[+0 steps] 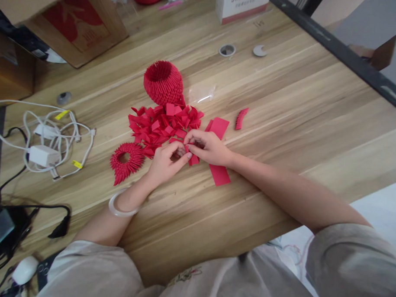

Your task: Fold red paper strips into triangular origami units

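My left hand (167, 161) and my right hand (208, 147) meet over the table, both pinching one small piece of red paper (186, 148) between thumbs and fingertips. Part of that piece is hidden by the fingers. Beyond my hands lies a heap of folded red paper pieces (166, 122). Flat red paper strips (220, 175) stick out from under my right hand and wrist. Left of my left hand is a red ring of interlocked folded paper (135, 157) with a pointed tail. Behind the heap stands a round red folded-paper bowl (163, 89).
A short curved row of joined red pieces (241, 119) lies to the right. A clear plastic scrap (202, 94) is beside the bowl. Tangled white cables and chargers (45, 155) lie at left. Cardboard box (88, 25) and white box (242, 6) stand at the back.
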{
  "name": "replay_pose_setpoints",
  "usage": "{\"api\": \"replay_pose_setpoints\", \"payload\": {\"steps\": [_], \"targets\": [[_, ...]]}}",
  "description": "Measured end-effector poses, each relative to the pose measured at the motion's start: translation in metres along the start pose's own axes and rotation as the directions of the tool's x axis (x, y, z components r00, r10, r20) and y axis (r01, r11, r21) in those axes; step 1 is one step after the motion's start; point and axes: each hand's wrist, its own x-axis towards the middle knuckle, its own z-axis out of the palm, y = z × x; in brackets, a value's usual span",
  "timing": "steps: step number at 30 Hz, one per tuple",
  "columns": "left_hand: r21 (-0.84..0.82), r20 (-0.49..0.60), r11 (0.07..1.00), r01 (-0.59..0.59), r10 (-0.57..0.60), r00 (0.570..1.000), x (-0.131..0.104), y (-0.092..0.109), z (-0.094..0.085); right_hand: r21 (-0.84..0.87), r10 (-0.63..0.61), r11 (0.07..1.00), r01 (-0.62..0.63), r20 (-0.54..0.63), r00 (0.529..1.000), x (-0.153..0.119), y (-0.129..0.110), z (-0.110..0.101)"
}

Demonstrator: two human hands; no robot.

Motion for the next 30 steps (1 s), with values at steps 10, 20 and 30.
{"api": "replay_pose_setpoints", "payload": {"steps": [10,20,30], "targets": [[0.007,0.004,1.000,-0.016,0.016,1.000,-0.0005,-0.0007,-0.0007,0.007,0.017,1.000,-0.017,-0.008,1.000,-0.0002,-0.0028,0.0002],[0.002,0.003,1.000,-0.012,0.012,1.000,0.0003,0.0004,-0.0015,0.003,-0.002,1.000,0.002,-0.006,1.000,0.0000,-0.0017,0.0007],[0.010,-0.002,1.000,-0.013,0.013,1.000,-0.0003,0.0008,-0.0014,0.009,0.005,1.000,-0.005,0.000,1.000,0.0005,-0.0024,0.0008]]}}
